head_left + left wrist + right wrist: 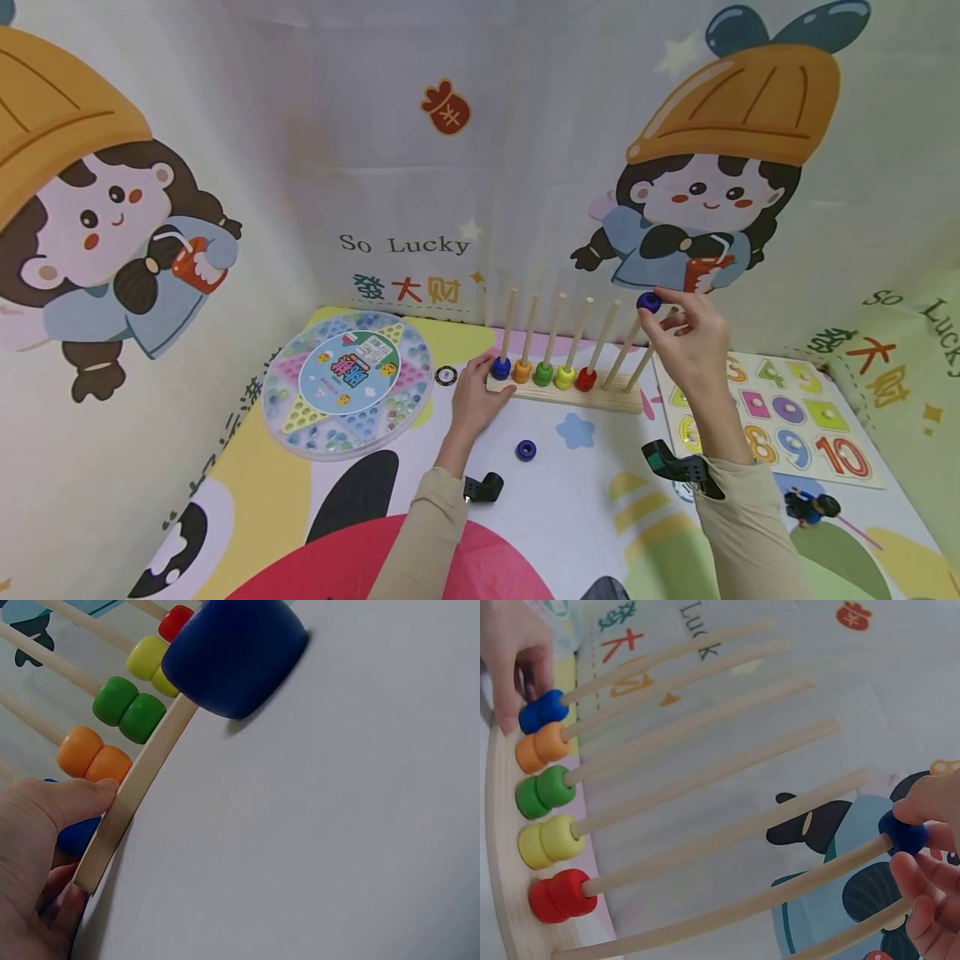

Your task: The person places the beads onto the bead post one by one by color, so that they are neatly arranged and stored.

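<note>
Here, the right hand (693, 337) pinches a dark blue bead (648, 302) at the tip of the sixth peg (624, 354), whose long axis runs down to the wooden base (592, 395), which the left hand (476, 400) steadies at its far-left end, thumb pressed on the edge.

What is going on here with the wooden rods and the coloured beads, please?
A person's right hand pinches a dark blue bead at the tip of the sixth rod. The left hand steadies the wooden base. Five rods already carry beads; another blue bead lies loose on the mat.
</note>
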{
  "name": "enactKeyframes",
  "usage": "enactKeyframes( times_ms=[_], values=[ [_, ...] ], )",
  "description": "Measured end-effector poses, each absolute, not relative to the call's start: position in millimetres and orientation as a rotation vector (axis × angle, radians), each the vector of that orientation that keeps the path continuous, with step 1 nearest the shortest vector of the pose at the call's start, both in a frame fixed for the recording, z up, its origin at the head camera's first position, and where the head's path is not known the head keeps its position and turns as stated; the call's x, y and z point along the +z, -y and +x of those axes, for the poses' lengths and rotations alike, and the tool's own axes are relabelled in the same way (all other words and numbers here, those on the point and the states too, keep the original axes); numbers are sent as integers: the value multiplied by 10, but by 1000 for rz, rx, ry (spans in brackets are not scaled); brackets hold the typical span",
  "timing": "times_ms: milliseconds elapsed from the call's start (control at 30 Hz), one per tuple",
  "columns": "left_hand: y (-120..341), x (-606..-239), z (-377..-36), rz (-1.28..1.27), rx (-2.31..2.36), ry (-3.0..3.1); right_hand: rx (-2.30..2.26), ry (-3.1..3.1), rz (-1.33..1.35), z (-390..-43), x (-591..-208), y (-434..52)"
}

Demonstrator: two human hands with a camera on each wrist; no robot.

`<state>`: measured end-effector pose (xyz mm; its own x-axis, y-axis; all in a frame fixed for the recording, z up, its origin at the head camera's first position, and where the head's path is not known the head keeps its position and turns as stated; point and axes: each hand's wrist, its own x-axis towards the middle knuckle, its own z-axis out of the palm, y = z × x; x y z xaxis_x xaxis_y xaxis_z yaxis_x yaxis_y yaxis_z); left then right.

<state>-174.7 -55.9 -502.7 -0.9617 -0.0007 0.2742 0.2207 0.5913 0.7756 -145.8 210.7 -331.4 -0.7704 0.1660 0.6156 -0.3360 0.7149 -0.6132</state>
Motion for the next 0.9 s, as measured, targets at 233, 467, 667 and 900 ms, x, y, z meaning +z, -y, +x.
enactKeyframes(
  times_ms=[233,467,667,900],
  values=[
    [557,-5051,-1770,-187,-1288,2580,970,2272,133,-1436,-3339,-2107],
    [560,-5054,-1789,-189,-1308,2577,1053,2190,179,-1329,-3385,-2091],
    [551,-5046,-1806,-173,-1317,2585,1137,2244,277,-1156,-3682,-1949],
    [556,-5079,-1768,-163,-1296,2584,1261,2605,573,-1009,-4293,-1679]
  ],
)
